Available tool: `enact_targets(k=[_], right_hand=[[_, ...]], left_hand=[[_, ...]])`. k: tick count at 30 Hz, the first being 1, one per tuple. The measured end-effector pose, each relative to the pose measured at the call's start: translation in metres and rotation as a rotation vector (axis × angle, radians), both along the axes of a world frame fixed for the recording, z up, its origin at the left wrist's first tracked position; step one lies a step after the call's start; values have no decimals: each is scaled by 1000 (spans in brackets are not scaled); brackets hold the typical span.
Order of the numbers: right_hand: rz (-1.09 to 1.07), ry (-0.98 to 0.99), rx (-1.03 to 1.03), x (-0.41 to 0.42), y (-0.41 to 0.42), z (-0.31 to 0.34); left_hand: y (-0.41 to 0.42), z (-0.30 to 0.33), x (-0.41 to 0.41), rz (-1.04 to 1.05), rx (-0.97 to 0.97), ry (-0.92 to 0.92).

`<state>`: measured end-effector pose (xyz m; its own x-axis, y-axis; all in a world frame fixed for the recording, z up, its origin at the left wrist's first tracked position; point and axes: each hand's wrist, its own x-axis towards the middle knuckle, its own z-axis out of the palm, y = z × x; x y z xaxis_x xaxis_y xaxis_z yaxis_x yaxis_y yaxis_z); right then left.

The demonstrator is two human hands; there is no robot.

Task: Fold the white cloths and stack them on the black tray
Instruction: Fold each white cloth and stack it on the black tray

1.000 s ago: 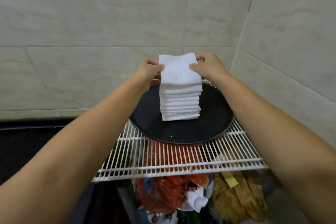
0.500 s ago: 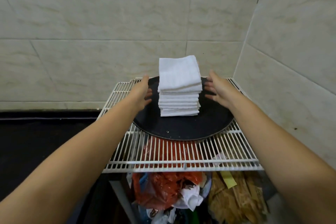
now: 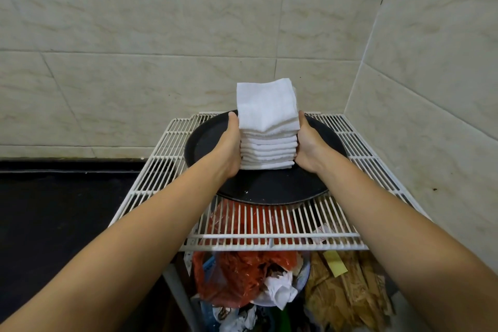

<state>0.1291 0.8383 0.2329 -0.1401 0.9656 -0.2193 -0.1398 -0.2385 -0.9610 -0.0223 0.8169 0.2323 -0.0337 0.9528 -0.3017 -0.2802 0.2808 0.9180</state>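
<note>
Stack of folded white cloths (image 3: 266, 127) sits mid black tray (image 3: 269, 188) on white wire rack (image 3: 350, 170). Left hand (image 3: 229, 148) and right hand (image 3: 308, 147) press flat against its sides, fingers together. Risk: uneven squeeze topples the tall stack or skews top cloths. No readable writing or brands.

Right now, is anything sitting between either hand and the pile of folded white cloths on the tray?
Nothing visible does. The left hand and right hand each press flat against a side of the cloth stack, which rests on the black tray on the wire rack.
</note>
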Motion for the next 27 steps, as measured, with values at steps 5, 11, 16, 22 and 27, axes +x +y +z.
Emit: enact_targets(k=[5,11,16,22,27], right_hand=[[-16,-14,-21,1,-3,5],[-69,-9,-59,5,-4,2],[-108,-32,-13,-6,-7,4],[-535,96,-63,-10,-27,4],[-785,100,-52,-55,-65,-8]], left_hand=[[0,-1,-5,-44,0,-24],[-1,-8,-15,-138,32,-73],[5,-15,-15,-209,82,1],[55,-3,-49,-415,87,55],[110,10,-56,-755,85,32]])
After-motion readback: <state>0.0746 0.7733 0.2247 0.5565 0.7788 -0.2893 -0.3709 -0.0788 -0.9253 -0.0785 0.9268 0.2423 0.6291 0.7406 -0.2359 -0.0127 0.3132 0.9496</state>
